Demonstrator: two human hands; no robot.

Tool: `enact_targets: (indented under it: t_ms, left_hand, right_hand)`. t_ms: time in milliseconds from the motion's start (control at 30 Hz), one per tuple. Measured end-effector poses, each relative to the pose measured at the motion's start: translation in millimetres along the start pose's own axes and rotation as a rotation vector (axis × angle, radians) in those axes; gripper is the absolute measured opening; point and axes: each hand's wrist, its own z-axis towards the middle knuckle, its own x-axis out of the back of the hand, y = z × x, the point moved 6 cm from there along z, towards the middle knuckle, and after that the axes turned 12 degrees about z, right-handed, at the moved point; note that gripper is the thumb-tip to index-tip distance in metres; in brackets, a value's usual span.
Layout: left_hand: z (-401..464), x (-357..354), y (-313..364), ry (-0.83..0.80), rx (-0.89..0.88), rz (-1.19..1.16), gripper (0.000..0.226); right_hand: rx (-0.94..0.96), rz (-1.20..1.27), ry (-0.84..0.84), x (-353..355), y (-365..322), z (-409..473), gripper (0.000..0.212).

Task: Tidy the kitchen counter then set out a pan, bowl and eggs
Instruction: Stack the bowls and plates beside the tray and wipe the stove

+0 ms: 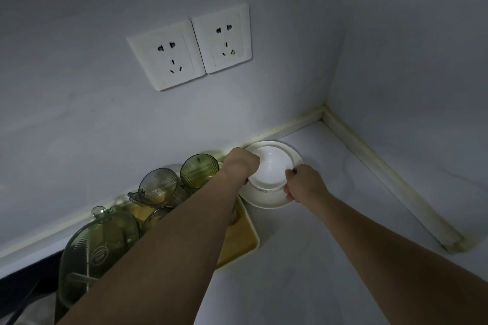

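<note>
Your left hand (241, 163) and right hand (303, 182) gripped the white bowl (272, 166) from opposite sides, fingers curled on its rim. Bowl sat on a white plate (266, 199) near the counter's (303, 258) back corner, just beside the yellow tray (241, 243) holding green glass cups (199, 170) and a pitcher (97, 248).
</note>
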Motion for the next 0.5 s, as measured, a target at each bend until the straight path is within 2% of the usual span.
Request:
enact_targets:
  t_ms: [100, 200, 267, 367, 433, 500]
  left_hand:
    - [-11, 10, 2, 0.062, -0.059, 0.053, 0.028]
    - [-40, 31, 6, 0.209, -0.195, 0.153, 0.015]
    - [-63, 44, 10, 0.311, -0.350, 0.258, 0.031]
    - [-103, 66, 2, 0.476, -0.567, 0.432, 0.042]
    - [-121, 79, -8, 0.556, -0.653, 0.510, 0.047]
    - [-140, 95, -30, 0.615, -0.662, 0.581, 0.050]
  right_hand:
    - [0.011, -0.014, 0.033, 5, -3, -10, 0.040]
    - [0.104, -0.077, 0.176, 23, -22, -34, 0.041]
    - [0.202, -0.079, 0.255, 32, -36, -51, 0.045]
    - [0.365, -0.146, 0.344, 34, -56, -79, 0.048]
    - [0.453, -0.201, 0.394, 34, -70, -95, 0.049]
    - [0.561, -0.228, 0.428, 28, -89, -122, 0.048]
